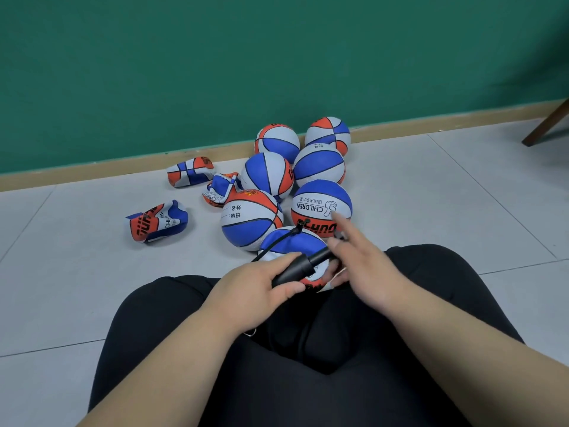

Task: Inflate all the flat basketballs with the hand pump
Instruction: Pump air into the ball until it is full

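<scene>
Grey floor tiles meet a green wall. Your left hand grips the black pump by its barrel. Your right hand, blurred, sits at the pump's far end with fingers spread; whether it holds anything cannot be determined. Directly beneath the pump lies a round blue, white and orange basketball. Six round balls cluster beyond the pump. Three crumpled flat balls lie to the pump's left.

One wide-angle camera rides on the person's head, facing forward and steeply down across the lap to the tiled floor. The left hand and right hand sit close under the lens at mid-frame, while the green wall beyond the floor fills the top third, its lower edge slanting
</scene>
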